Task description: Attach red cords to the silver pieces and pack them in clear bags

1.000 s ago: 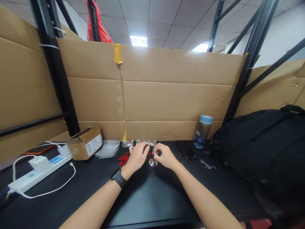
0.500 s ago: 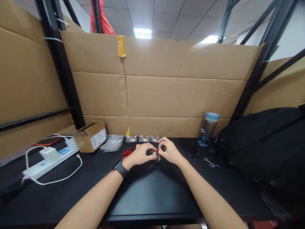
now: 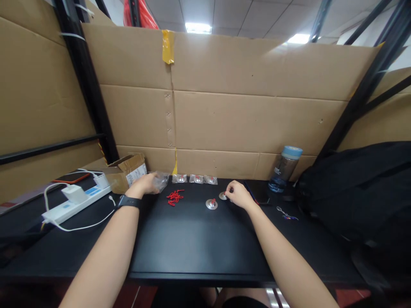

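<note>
Along the near side, a bare stretch of black tabletop (image 3: pixel 199 248) is shown. Beyond it, one metal disc (image 3: pixel 211 205) with a red piece at its centre, laid flat, untouched. Just beside it, farther right and slightly farther back, a second metal disc (image 3: pixel 222 196), held at its centre by the right hand (image 3: pixel 238 194) — thumb and fingertips closed together on it, the rim close to the tabletop. To the left of the discs, a loose heap of red cords (image 3: pixel 175 197). To the far right, a small charm (image 3: pixel 290 217) with a pale loop, set near a black backpack (image 3: pixel 359 205).

At the left, a white power strip (image 3: pixel 77 207) with plugs and a white cable. Near the box, the left hand (image 3: pixel 146 185), a dark watch (image 3: pixel 129 202) worn at its wrist; clear plastic bags (image 3: pixel 161 181) are touched by its fingers, but whether they are gripped cannot be told.

Farther back, three clear packets (image 3: pixel 196 179) in a row, red bits seen inside; a dark phone (image 3: pixel 258 192), laid flat; a blue-lidded bottle (image 3: pixel 285 169), upright; an opened cardboard box (image 3: pixel 126 173). Behind all — a cardboard partition (image 3: pixel 224 124), marked with yellow tape (image 3: pixel 168 47).
</note>
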`<state>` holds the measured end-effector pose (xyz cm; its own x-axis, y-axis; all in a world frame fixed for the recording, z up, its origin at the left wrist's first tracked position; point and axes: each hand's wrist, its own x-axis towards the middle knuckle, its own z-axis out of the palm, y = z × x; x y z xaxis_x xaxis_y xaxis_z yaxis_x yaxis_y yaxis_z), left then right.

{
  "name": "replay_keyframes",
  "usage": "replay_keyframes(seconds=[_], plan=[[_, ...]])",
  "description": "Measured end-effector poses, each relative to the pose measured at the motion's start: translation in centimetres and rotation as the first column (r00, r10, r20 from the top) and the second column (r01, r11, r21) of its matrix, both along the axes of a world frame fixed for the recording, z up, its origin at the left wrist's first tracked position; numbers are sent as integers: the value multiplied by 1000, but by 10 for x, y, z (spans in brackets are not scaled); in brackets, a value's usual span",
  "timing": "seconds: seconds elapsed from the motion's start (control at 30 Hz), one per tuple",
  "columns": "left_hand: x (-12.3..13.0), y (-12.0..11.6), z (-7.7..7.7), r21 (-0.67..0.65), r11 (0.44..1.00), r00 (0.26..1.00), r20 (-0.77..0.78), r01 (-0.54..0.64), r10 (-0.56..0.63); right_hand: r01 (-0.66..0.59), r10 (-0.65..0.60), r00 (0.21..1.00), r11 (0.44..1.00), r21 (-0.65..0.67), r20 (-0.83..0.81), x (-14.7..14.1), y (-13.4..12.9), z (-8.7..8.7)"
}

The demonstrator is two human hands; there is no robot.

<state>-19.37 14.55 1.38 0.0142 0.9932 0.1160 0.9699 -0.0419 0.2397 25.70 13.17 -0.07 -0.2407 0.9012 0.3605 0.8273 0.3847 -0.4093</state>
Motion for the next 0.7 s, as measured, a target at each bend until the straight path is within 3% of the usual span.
replay_keyframes(seconds=[0.1,0.3,0.43,0.53,0.6,0.7], plan=[[-2,-1,1,-35,998,998,24,-60,61,-27,27,1000,999,-23,-2,2,2,-2],[-2,-9,13,-18,999,995,90,-30,32,-81,81,996,997,-10,-32,4,4,-5],[1,-20,29,146,989,994,114,-16,-1,-62,62,998,998,14,-19,4,4,-5],[24,-29,44,389,920,984,142,45,-109,-32,33,999,999,22,-14,6,5,-4],[53,-35,49,515,848,954,174,123,-244,-25,25,1000,1000,17,-11,8,6,-3],[103,-39,39,543,805,928,120,237,-354,-31,31,999,999,-21,-7,14,7,-2]])
